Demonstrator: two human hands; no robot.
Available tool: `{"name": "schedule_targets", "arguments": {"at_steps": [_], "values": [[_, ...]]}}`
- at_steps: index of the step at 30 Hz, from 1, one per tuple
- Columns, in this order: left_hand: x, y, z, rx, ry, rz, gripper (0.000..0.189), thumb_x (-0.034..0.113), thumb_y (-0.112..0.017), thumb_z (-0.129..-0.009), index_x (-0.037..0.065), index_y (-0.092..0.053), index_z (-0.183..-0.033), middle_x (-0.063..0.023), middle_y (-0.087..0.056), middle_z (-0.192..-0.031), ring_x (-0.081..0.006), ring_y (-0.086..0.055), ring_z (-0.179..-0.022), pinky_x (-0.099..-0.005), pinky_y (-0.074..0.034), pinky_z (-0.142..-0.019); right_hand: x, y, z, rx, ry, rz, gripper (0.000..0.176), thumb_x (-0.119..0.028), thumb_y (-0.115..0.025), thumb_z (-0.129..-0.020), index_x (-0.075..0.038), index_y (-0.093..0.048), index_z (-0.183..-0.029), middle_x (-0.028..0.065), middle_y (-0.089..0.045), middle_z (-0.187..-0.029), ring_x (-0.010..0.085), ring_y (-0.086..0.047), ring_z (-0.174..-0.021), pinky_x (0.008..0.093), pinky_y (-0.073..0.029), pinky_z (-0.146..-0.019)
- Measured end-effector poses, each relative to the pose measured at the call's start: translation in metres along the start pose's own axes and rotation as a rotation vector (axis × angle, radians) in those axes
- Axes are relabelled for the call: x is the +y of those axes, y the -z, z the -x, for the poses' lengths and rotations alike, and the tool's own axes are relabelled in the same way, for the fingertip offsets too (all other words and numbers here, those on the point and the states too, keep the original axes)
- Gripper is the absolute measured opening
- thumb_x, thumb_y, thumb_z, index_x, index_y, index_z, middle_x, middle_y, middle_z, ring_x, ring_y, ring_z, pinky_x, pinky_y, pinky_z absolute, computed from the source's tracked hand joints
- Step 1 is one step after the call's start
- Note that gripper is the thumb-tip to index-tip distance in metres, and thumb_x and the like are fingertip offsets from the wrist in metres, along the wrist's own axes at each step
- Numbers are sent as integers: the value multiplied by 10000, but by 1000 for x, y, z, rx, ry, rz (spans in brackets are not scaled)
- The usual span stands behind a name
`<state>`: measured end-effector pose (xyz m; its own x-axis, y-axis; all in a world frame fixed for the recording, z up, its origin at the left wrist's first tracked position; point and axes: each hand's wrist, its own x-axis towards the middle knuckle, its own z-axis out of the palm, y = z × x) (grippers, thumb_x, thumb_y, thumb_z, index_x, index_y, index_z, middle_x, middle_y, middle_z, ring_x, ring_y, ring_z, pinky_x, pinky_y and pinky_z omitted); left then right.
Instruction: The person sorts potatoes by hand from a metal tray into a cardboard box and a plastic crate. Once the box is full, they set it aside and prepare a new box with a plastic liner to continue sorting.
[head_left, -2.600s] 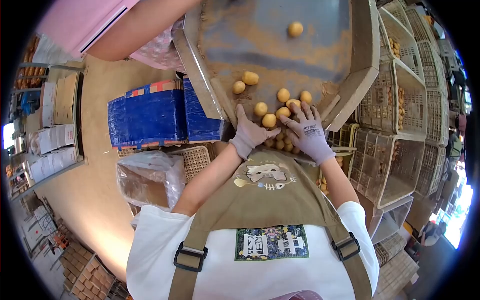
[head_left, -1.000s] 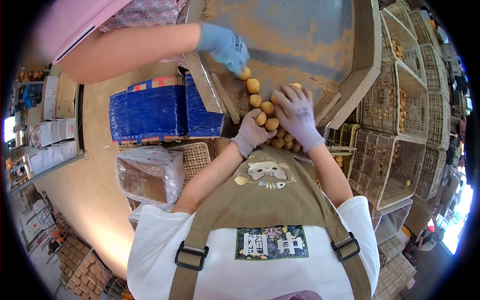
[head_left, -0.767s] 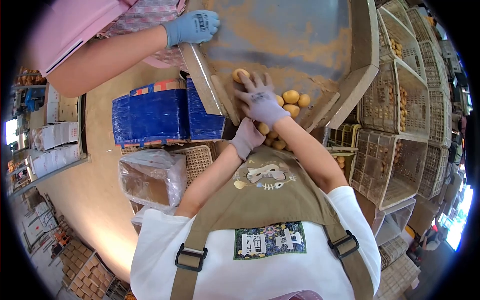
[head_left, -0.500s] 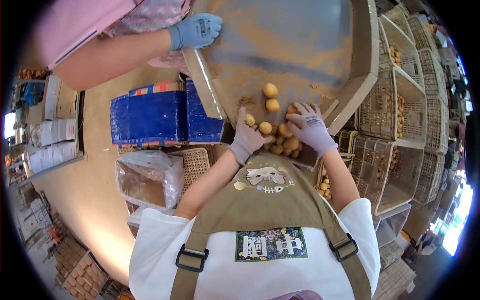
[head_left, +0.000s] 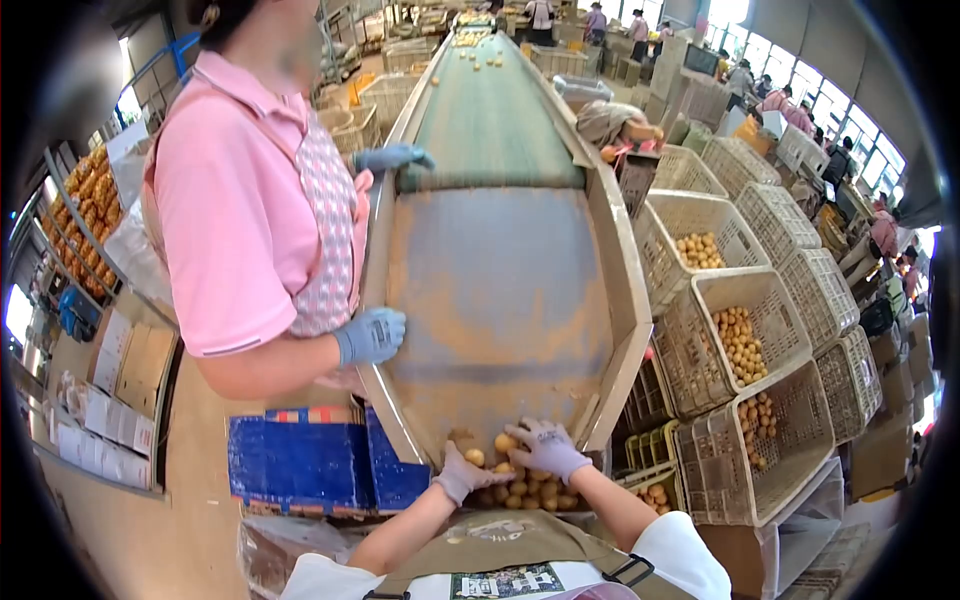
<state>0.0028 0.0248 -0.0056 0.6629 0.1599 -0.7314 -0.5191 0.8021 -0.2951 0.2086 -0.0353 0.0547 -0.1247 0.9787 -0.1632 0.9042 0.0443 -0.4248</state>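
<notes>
Head view, sorting station at the foot of a metal chute (head_left: pixel 500 300).

- Left hand (head_left: pixel 462 474): gloved, loosely curled against the left edge of the pile. Cannot tell whether a fruit sits inside it.
- Right hand (head_left: pixel 545 447): gloved, fingers spread wide and laid flat on top of the pile, holding nothing.
- Fruits (head_left: pixel 522 492): small, round and yellow, bunched at the narrow bottom end of the chute, under and between both hands.
- Baskets (head_left: pixel 700 330), right of the chute: several part-filled with like fruits, none full.
- Chute above the pile: bare, dusted orange.
- Belt (head_left: pixel 490 110): a few fruits far up.
- Co-worker's hand (head_left: pixel 370 335): blue glove, resting on the chute's left rim.

Judgement: part sorted; the pile at the hands is unsorted, and little more is arriving.
</notes>
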Motion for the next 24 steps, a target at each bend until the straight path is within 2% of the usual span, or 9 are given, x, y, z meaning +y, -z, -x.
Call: {"name": "schedule_targets", "arguments": {"at_steps": [1, 3, 4, 7, 10, 16, 20, 24], "values": [[3, -3, -2, 60, 23, 28, 958, 793, -389, -853, 154, -289, -1560, -146, -279, -1615, -492, -250, -1453, -750, -196, -1130, 1, -2, 1, 1, 30, 21, 563, -497, -596, -900, -229, -583, -1395, 132, -605, -1312, 350, -592, -1178, 504, -423, -981], [10, -7, -7, 181, 63, 87, 960, 797, -396, -853, 169, -262, -1567, -150, -252, -1622, -507, -236, -1448, -747, -193, -1132, -1, 0, 3, -18, 44, 37, 568, -509, -581, -910, -229, -579, -1404, 135, -604, -1341, 347, -589, -1198, 486, -425, -1000], [12, -7, -9, 193, 77, 96, 956, 794, -398, -855, 167, -267, -1564, -152, -256, -1620, -507, -242, -1444, -745, -197, -1132, -3, 1, 4, -32, 23, 66, 573, -515, -570, -916, -223, -576, -1409, 131, -596, -1371, 338, -586, -1217, 473, -424, -1011], [15, -2, -14, 88, 87, -38, 920, 785, -379, -877, 154, -303, -1541, -169, -300, -1594, -523, -273, -1418, -731, -226, -1129, -5, 2, 5, -6, 42, 97, 538, -500, -577, -920, -194, -613, -1361, 120, -636, -1292, 345, -636, -1126, 461, -477, -959], [29, -2, -23, 185, 131, -24, 935, 783, -382, -875, 139, -287, -1547, -175, -294, -1593, -529, -260, -1418, -728, -239, -1124, -7, 7, 5, -15, 49, 94, 496, -481, -573, -926, -186, -630, -1321, 100, -649, -1229, 333, -643, -1091, 462, -494, -926], [30, -35, -4, 355, 183, 44, 1023, 806, -389, -859, 94, -212, -1571, -285, -136, -1599, -555, -170, -1437, -684, -265, -1133, -10, 9, 6, -50, 39, 135, 527, -485, -582, -915, -200, -596, -1358, 90, -625, -1270, 320, -627, -1127, 460, -472, -942], [34, -42, -7, 442, 189, 103, 1073, 790, -481, -841, 68, -175, -1572, -306, -144, -1565, -562, -169, -1434, -672, -284, -1133, -9, 2, 4, -9, 35, 130, 501, -504, -569, -916, -201, -620, -1312, 91, -634, -1237, 314, -632, -1109, 461, -470, -936], [33, -44, -7, 533, 197, 159, 1053, 678, -599, -838, 13, -184, -1542, -299, -148, -1540, -553, -216, -1425, -655, -296, -1143, -11, 0, 4, 5, 27, 131, 507, -512, -585, -904, -213, -619, -1312, 87, -641, -1241, 317, -635, -1107, 460, -464, -940]]}}
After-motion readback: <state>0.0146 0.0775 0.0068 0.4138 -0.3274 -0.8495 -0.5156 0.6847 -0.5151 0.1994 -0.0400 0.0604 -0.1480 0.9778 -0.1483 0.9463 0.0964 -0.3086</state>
